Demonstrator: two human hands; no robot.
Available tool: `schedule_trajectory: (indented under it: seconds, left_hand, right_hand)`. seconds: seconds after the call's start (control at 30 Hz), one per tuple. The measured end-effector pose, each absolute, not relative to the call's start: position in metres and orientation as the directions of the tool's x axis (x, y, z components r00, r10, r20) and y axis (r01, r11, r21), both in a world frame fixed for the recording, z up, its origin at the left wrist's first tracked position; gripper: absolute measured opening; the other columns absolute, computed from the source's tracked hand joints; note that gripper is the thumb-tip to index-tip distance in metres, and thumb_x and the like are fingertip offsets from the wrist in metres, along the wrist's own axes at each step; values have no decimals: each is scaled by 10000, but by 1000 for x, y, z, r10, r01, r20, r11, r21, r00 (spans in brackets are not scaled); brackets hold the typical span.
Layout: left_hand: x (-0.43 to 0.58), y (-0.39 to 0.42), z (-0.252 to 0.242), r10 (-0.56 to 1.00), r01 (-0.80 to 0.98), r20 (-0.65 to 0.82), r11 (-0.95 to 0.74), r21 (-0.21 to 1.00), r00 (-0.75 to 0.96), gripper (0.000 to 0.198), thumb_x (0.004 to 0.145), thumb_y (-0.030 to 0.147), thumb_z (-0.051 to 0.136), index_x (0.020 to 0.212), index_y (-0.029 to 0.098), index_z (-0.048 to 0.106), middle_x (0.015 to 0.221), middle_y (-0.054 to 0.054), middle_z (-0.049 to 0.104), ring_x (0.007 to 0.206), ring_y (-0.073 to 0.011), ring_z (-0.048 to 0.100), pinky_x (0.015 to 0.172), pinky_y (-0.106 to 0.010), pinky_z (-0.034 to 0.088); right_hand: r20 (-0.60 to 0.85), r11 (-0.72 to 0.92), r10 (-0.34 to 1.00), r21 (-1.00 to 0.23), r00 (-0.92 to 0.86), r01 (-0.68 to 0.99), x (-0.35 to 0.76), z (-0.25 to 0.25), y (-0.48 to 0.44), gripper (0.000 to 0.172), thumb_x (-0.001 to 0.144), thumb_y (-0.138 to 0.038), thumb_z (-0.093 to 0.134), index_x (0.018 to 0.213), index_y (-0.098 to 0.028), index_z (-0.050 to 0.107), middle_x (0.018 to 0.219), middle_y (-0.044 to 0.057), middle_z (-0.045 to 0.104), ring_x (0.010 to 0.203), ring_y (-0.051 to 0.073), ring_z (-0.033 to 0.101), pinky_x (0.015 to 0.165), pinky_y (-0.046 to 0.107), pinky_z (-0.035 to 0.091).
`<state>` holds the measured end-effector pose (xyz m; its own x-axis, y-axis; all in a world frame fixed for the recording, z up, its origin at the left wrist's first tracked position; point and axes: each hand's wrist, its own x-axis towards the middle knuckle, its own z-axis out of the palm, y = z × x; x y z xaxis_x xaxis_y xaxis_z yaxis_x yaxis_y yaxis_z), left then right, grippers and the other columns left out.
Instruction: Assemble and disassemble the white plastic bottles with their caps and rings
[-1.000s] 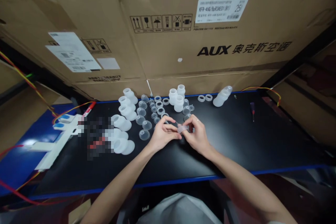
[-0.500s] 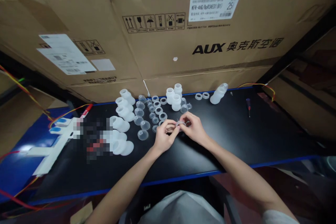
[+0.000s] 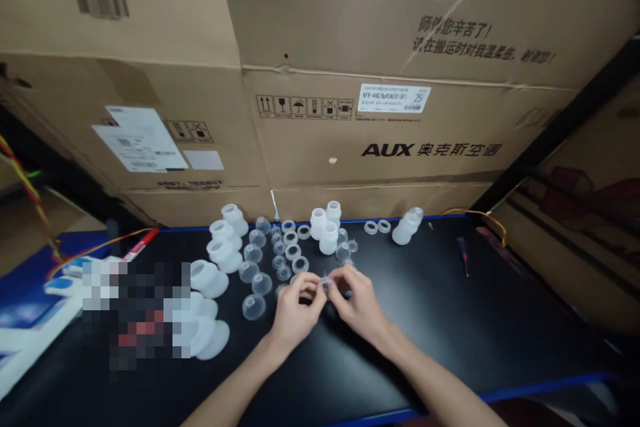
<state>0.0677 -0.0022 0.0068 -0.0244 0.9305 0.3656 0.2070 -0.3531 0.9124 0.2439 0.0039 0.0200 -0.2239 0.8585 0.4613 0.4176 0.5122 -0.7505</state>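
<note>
My left hand (image 3: 295,310) and my right hand (image 3: 356,303) meet over the black table (image 3: 450,333), fingers pinched together on a small clear plastic piece (image 3: 326,282) between them. Just beyond my hands lie several clear rings (image 3: 293,252) and small clear caps (image 3: 254,307). White funnel-shaped plastic parts (image 3: 223,250) lie in a row to the left. Three white bottle-like parts (image 3: 324,225) stand behind the rings.
Large cardboard boxes (image 3: 350,113) wall off the table's back edge. One more white part (image 3: 406,227) and two rings (image 3: 377,227) lie at the back right, with a small screwdriver (image 3: 464,255) further right. Red and yellow wires (image 3: 30,193) and a blurred patch sit at left.
The camera has tilted up, so table and hands sit lower in view. My hands stay together on the small clear piece and have drawn slightly closer.
</note>
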Motion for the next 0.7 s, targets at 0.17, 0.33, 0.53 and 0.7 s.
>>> schedule_trajectory:
  seconds: [0.17,0.33,0.53,0.7]
  left_hand:
    - [66,-3,7,925,233,380,-372,899,13,78,937,296,746,930,229,707,689,18,747,581,-147,718,595,-228,594]
    - [63,0,3,934,257,358,-346,902,2,109,913,308,771,906,223,703,624,40,643,558,-123,632,595,-219,552]
    - [63,-1,4,957,117,289,-290,950,28,270,821,285,814,852,226,552,699,34,670,615,-142,693,581,-213,551]
    - [60,-4,2,968,19,252,-252,968,-10,319,828,320,820,843,231,515,681,40,656,582,-139,670,567,-221,533]
  right_hand:
    - [491,518,853,-761,-177,390,238,17,2,91,1057,-284,612,1005,-249,677,871,35,687,712,188,651,670,318,544]
    - [501,525,848,-749,-172,405,236,17,0,80,1059,-270,611,1035,-246,683,910,45,692,748,192,661,706,326,564]
    - [503,599,792,-748,-345,285,244,27,-4,172,1049,-237,630,1197,-255,717,1051,74,695,895,203,701,838,347,634]
    - [539,677,697,-711,-473,189,253,36,-7,415,1019,-199,634,1427,-267,672,1123,91,659,918,204,715,869,367,661]
